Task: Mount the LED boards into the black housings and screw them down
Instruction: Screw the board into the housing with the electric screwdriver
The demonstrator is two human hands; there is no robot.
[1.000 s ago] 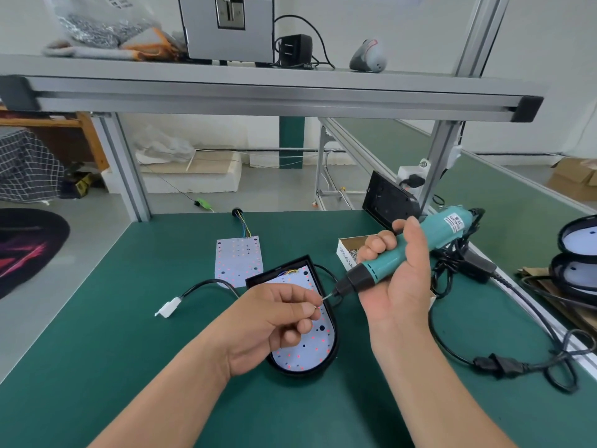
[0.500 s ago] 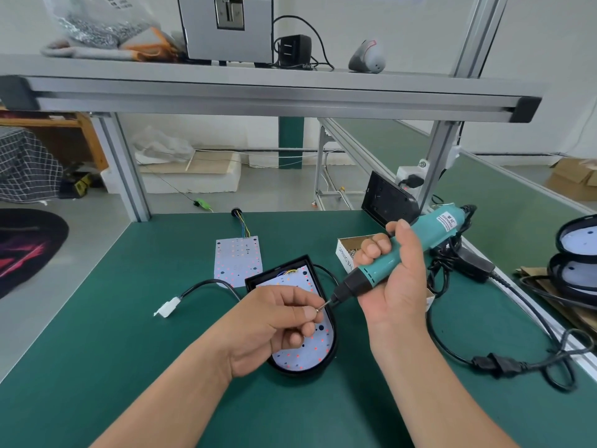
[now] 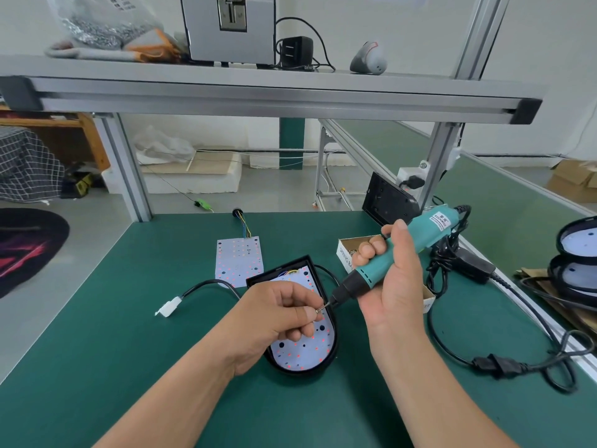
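Black plastic forms the D-shaped housing [image 3: 300,371], which lies flat on the green bench mat [image 3: 97,334] just in front of the person, with a white LED board [image 3: 307,350] already seated inside it. Several dark holes in that board look open, and no screw head can be made out, so fastening seems barely begun. Above the housing's 1 o'clock edge, the left hand [image 3: 277,315] pinches a small screw [image 3: 319,308] between thumb and forefinger and offers it to the bit of a teal electric screwdriver [image 3: 397,257]. The right hand [image 3: 394,286] is wrapped firmly around the driver's barrel, which is angled down toward the screw. The step in hand looks like loading a screw onto the bit, not driving it. At 11 o'clock from the housing a second LED board [image 3: 238,263] lies bare on the mat with no housing, so at least one more mounting is left. A white connector [image 3: 168,308] sits at 9 o'clock and a cardboard screw box [image 3: 343,258] at 1 o'clock. Well apart at 3 o'clock, two black-rimmed units [image 3: 578,242] with white faces are stacked, possibly finished pieces.
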